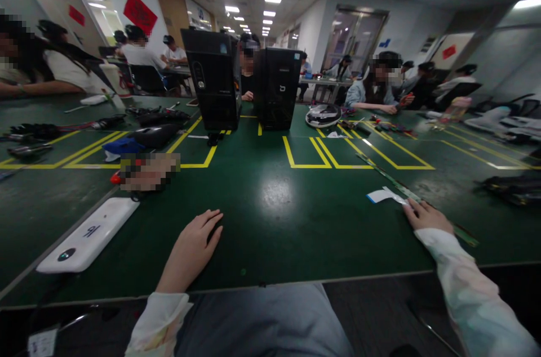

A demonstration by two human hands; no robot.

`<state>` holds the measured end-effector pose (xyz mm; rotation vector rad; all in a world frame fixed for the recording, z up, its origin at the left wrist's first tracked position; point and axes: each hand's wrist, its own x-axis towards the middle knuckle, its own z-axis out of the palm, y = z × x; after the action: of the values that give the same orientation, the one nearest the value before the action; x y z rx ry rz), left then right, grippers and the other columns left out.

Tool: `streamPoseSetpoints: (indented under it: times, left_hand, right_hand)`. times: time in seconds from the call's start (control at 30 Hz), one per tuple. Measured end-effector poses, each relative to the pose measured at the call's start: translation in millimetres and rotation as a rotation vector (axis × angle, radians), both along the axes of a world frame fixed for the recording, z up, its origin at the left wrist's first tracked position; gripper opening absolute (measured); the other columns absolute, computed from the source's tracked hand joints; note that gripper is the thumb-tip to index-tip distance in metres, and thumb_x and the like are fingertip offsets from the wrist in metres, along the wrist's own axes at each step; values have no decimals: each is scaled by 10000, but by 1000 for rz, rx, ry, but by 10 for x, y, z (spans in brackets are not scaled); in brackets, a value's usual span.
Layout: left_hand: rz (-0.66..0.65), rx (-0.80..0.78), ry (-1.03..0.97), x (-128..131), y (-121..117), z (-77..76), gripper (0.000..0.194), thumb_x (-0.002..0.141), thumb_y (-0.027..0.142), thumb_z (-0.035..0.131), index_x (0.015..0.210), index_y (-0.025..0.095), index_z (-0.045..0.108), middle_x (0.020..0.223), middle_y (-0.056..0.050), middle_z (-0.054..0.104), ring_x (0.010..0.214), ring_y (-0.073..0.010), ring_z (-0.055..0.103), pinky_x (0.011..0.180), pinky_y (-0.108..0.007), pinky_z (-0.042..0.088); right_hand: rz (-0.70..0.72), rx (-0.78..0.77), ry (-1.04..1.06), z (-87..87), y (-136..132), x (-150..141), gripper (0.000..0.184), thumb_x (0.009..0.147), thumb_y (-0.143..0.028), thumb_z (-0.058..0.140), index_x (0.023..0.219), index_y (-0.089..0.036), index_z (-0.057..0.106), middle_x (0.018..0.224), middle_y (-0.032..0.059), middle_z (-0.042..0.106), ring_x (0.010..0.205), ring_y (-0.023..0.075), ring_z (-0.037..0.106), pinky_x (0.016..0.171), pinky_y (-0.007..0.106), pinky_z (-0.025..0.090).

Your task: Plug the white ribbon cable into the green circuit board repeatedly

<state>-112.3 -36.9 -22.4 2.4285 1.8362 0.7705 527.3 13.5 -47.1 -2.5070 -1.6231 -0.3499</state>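
Note:
My left hand (pixel 195 244) lies flat on the green table (pixel 270 222), fingers together and stretched forward, holding nothing. My right hand (pixel 425 215) rests farther right on the table with its fingertips touching a small white-and-blue strip of paper (pixel 384 195). A long dark green ruler-like strip (pixel 422 205) runs diagonally under that hand. A white oblong device (pixel 87 235) lies to the left of my left hand.
Two black computer towers (pixel 215 84) (pixel 276 88) stand at mid-table behind yellow tape boxes (pixel 306 153). Dark tools and cables (pixel 147 120) clutter the left side, and a round dark part (pixel 323 115) lies to the right of the towers. Several people sit around the tables.

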Motion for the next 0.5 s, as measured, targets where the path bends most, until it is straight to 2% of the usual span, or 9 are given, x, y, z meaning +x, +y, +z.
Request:
streamPoseSetpoints:
  times: [0.1, 0.2, 0.4, 0.5]
  left_hand:
    - [-5, 6, 4, -7, 5, -3, 443, 918, 417, 383, 1195, 171, 625, 1267, -116, 618, 1205, -280, 543, 1034, -476, 428]
    - [-6, 4, 12, -12, 8, -9, 445, 921, 416, 386, 1204, 163, 619, 1272, -120, 614, 1210, -279, 539, 1039, -474, 423]
    - [-9, 23, -4, -7, 9, -16, 437, 921, 408, 385, 1191, 165, 627, 1259, -122, 621, 1201, -273, 545, 1028, -459, 435]
    - [-10, 27, -10, -6, 11, -18, 431, 919, 410, 387, 1187, 176, 630, 1256, -116, 625, 1198, -269, 549, 1030, -461, 433]
  right_hand:
    - [-64, -71, 42, 121, 70, -68, 640, 916, -517, 313, 1382, -116, 490, 1402, 248, 439, 1272, 357, 441, 1020, 456, 349]
    - [-98, -69, 84, 194, 129, -119, 645, 917, -532, 318, 1389, -123, 479, 1400, 249, 437, 1248, 366, 452, 995, 468, 347]
    - [-179, -6, 62, 161, 234, -133, 622, 917, -555, 272, 1295, -161, 571, 1292, 267, 515, 1185, 374, 495, 909, 502, 371]
    - [-107, 33, 14, 141, 258, -113, 611, 917, -539, 268, 1228, -144, 614, 1193, 290, 556, 1114, 379, 537, 859, 536, 385]
